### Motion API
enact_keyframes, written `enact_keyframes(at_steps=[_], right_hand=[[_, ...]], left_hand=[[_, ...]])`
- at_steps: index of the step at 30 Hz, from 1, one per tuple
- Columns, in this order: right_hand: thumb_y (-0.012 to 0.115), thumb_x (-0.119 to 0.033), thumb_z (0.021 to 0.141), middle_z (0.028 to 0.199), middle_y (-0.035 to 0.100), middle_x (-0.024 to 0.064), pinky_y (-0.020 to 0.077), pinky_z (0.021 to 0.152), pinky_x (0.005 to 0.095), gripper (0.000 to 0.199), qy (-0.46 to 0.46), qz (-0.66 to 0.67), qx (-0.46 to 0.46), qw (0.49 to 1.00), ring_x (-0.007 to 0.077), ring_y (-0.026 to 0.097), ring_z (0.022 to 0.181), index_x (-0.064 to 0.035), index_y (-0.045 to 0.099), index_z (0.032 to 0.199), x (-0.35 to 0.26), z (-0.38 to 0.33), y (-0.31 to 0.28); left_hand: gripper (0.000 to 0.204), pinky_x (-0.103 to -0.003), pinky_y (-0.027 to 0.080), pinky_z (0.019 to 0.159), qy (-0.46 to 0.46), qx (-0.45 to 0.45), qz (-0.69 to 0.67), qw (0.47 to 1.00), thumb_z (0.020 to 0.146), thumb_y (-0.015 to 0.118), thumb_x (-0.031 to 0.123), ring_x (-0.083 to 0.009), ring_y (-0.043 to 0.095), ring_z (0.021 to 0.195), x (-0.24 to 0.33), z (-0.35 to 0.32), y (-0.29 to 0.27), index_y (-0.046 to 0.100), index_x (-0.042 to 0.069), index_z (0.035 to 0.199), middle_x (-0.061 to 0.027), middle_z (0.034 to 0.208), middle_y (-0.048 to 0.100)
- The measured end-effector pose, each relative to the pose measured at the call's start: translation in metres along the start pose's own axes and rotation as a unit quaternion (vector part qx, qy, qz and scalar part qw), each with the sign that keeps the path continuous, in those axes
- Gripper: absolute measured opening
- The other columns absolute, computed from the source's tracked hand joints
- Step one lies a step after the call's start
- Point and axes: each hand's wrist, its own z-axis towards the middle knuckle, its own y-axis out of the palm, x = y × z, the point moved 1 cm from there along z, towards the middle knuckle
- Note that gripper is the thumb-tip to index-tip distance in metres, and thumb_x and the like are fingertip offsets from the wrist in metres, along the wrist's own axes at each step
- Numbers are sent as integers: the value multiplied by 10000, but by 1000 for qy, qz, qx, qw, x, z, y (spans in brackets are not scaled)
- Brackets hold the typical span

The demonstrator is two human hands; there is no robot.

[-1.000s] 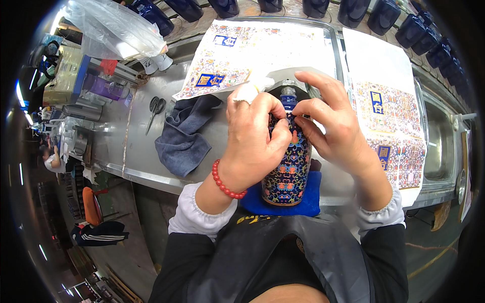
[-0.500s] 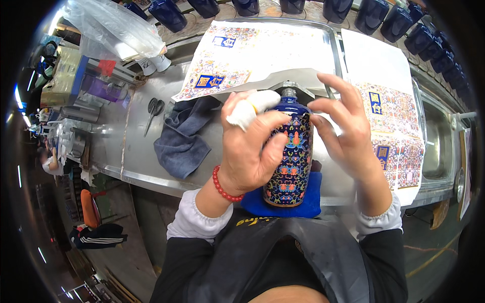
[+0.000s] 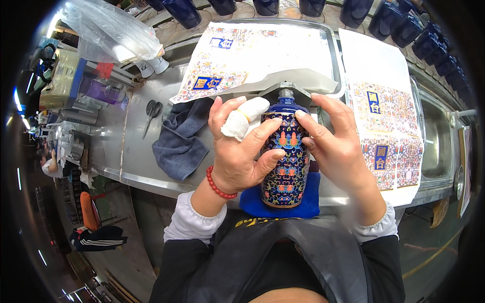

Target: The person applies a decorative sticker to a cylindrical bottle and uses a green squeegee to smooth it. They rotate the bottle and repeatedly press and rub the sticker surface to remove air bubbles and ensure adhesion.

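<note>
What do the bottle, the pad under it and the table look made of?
Bottle: likely glazed ceramic, judging by its glossy dark blue with a colourful pattern. Pad: soft blue cloth or sponge, matte. Table: brushed steel, grey with a dull sheen.

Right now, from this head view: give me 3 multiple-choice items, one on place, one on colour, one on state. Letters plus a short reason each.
1. Where do the scissors lie?
A. On the steel bench, left of the grey-blue cloth
B. On the printed decal sheets
C. In the plastic bag

2. What colour is the bead bracelet on the left wrist?
A. Green
B. Red
C. White

3. How is the patterned dark blue bottle held?
A. Lying flat, untouched
B. Hanging from one hand
C. Upright on a blue pad, left hand and right hand on its sides

Answers:
1 A: the scissors rest on bare steel beside the cloth.
2 B: red beads ring the wrist.
3 C: the bottle's base sits on the pad, neck up, with both hands pressed on it.
</note>
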Motion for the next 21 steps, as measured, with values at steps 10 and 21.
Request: enact_keyframes(at_steps=[10,21], right_hand=[[807,-81,772,1382,544,212,481,1016,496,541,12,7,-16,1000,418,543,1213,-89,682,1298,-4,0,1],[779,-100,825,1350,556,202,485,1016,479,524,31,37,-15,999,406,554,1204,-92,662,1336,0,-4,3]], left_hand=[[479,-542,246,1188,-2,15,-2,1000,985,602,532,-374,490,1279,-1,-1,2,770,103,1118,-159,1237,678],[467,-542,171,1199,16,-10,-16,1000,971,602,544,-341,453,1289,1,11,3,766,162,1183,-126,1244,679]])
